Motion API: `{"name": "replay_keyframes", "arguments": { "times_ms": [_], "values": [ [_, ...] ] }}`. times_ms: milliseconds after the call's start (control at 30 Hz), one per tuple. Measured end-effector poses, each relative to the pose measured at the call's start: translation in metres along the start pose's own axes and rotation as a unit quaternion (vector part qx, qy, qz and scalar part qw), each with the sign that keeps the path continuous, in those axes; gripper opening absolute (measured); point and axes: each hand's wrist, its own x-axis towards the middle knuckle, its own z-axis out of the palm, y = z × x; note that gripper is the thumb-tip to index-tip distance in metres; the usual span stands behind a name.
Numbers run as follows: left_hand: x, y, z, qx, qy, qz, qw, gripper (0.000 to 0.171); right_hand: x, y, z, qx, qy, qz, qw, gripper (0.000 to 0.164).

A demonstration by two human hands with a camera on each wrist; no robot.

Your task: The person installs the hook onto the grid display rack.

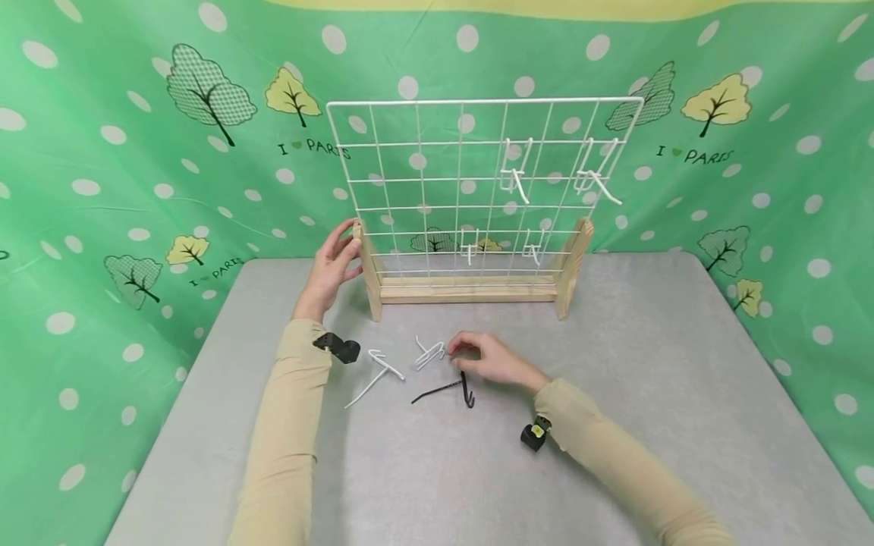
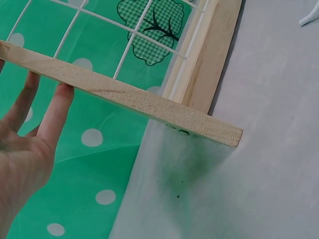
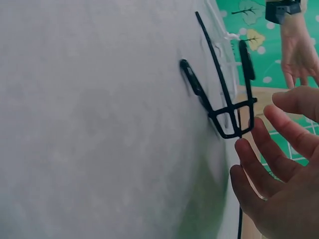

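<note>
Black hook (image 3: 230, 107) lay on the gray table (image 1: 614, 455), just beside the right hand (image 1: 493, 359), whose fingers were loosely bent and gripped nothing; I couldn't tell if one touched it. White hooks (image 1: 388, 368) lay near. The left hand (image 1: 326, 273) only rested its fingertips on the wooden post (image 1: 369, 274) of the wire rack (image 1: 460, 180), not wrapped around it. It seemed best to pinch the black hook by its small frame, keep its long prong off the white ones, and hold the post still.
</note>
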Motion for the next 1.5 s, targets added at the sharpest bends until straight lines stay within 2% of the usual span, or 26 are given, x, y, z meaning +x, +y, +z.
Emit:
{"name": "replay_keyframes", "arguments": {
  "times_ms": [233,433,600,800,1133,1333,1500],
  "values": [
    [0.002,-0.005,-0.001,0.007,0.005,0.005,0.9999,0.058,-0.003,0.001,0.009,-0.026,-0.022,-0.009,0.999,0.018],
    [0.002,-0.004,0.0,0.005,0.005,0.008,0.9999,0.057,-0.006,0.005,0.013,-0.069,-0.033,-0.017,0.997,0.016],
    [0.004,-0.004,0.0,0.006,0.006,0.014,0.9999,0.055,-0.007,0.004,0.014,-0.1,-0.04,-0.007,0.994,0.015],
    [0.005,-0.006,0.001,0.0,0.002,0.014,0.9999,0.055,-0.009,0.005,0.015,-0.109,-0.04,-0.002,0.993,0.012],
    [-0.009,0.015,0.006,-0.012,-0.006,0.006,0.9999,0.053,-0.006,0.005,0.02,-0.136,-0.035,-0.007,0.99,0.005],
    [-0.011,0.017,0.008,-0.01,-0.007,0.011,0.9999,0.052,-0.007,0.002,0.019,-0.129,-0.025,-0.015,0.991,0.003],
    [-0.004,0.007,0.004,-0.014,-0.005,0.016,0.9998,0.052,-0.009,0.005,0.018,-0.059,-0.006,-0.02,0.998,0.004]
  ]
}}
